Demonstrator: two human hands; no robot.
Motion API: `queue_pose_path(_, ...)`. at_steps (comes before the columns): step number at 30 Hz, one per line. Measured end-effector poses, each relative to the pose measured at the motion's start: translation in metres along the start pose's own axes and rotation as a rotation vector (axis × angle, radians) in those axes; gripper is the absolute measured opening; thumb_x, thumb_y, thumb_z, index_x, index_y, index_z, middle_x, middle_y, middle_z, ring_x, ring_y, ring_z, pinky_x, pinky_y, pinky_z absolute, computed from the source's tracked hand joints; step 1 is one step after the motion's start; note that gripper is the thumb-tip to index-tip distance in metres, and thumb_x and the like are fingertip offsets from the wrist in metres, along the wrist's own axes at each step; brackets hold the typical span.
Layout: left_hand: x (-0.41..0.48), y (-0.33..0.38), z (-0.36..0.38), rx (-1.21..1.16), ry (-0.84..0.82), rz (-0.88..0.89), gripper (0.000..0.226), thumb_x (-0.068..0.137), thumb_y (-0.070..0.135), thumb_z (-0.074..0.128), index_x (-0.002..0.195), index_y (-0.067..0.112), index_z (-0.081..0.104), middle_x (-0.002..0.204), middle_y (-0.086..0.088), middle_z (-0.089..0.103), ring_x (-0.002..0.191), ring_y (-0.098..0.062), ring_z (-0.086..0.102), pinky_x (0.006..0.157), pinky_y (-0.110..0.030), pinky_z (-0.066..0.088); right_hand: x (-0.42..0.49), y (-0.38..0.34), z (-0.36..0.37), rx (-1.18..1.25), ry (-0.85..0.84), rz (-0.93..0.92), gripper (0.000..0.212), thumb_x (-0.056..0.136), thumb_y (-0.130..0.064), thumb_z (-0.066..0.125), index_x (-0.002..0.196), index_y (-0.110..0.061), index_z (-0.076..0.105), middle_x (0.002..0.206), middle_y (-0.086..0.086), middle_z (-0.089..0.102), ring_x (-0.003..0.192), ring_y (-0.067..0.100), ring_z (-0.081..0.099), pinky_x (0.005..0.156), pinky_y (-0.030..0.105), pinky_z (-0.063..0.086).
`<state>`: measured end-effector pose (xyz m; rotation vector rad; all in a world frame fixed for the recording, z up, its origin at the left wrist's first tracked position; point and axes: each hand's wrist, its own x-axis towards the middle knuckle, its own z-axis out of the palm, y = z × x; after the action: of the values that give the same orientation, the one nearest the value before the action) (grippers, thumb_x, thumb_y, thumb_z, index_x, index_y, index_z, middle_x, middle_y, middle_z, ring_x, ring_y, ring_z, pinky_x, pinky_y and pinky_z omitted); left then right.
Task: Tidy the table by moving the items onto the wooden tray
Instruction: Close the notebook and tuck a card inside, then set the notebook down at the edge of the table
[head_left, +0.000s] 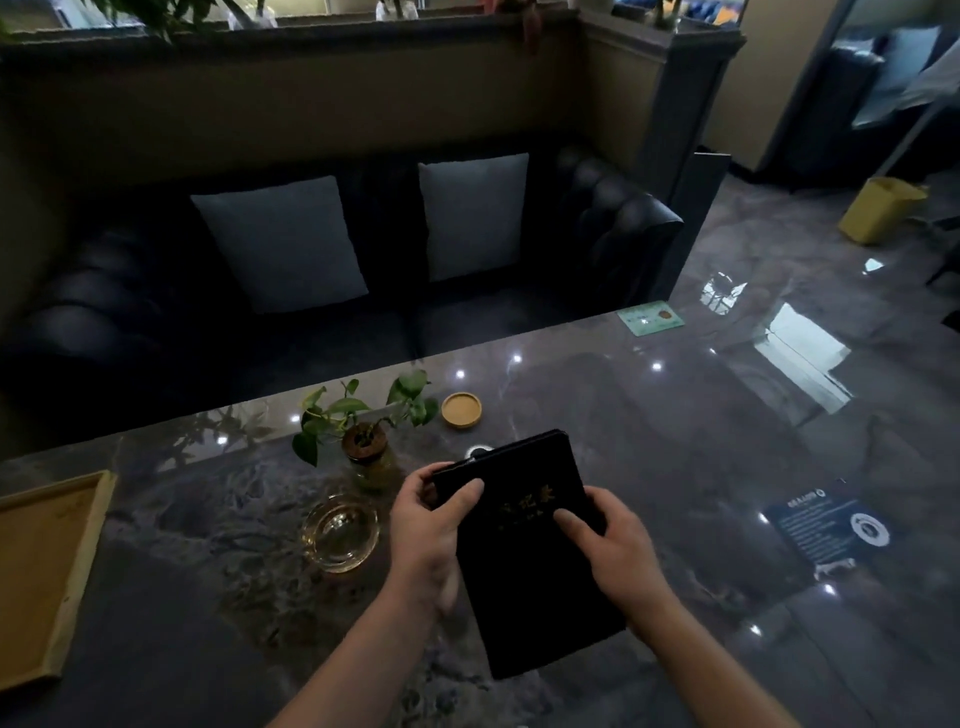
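A black notebook (524, 561) with gold lettering is held above the marble table (675, 441), near its middle. My left hand (428, 525) grips the notebook's upper left corner, thumb on the cover. My right hand (613, 551) holds its right edge, thumb pressed on the cover. The wooden tray (78, 571) lies at the table's left edge and looks bare. A glass ashtray (340, 532) sits left of my left hand. A small plant in a glass jar (366, 441) stands behind the ashtray. A round wooden coaster (461, 409) lies near the far edge.
A dark blue card (826, 525) lies on the table to the right, a green card (650, 317) at the far right corner. A black sofa (623, 223) with two grey cushions runs along the table's far side. A yellow bin (880, 208) stands on the floor.
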<state>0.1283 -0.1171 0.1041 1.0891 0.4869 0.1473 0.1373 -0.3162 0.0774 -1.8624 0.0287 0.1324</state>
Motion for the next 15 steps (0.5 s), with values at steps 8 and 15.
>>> queue_pose_path(8,-0.016,-0.067,0.015,0.939,-0.448,0.411,0.047,0.083,0.027,0.067,0.128,0.020,0.057,0.118,0.004,0.062,0.108,-0.011,0.061,0.091,-0.030,0.051,-0.004,0.051,-0.087,0.163,0.278,0.139,0.010,0.096,-0.025,0.062,0.097,-0.026,0.073,0.092,0.002,0.077,0.084,0.020,0.074,0.069,0.034,0.060)
queue_pose_path(15,-0.007,-0.144,0.026,1.650,-0.827,0.701,0.043,0.079,0.031,0.055,0.119,0.016,0.058,0.125,-0.011,0.060,0.118,-0.031,0.057,0.096,-0.039,0.051,0.031,0.098,-0.156,0.112,0.446,0.344,0.016,0.095,-0.033,0.062,0.096,-0.021,0.072,0.091,0.007,0.077,0.084,0.028,0.074,0.069,0.041,0.059)
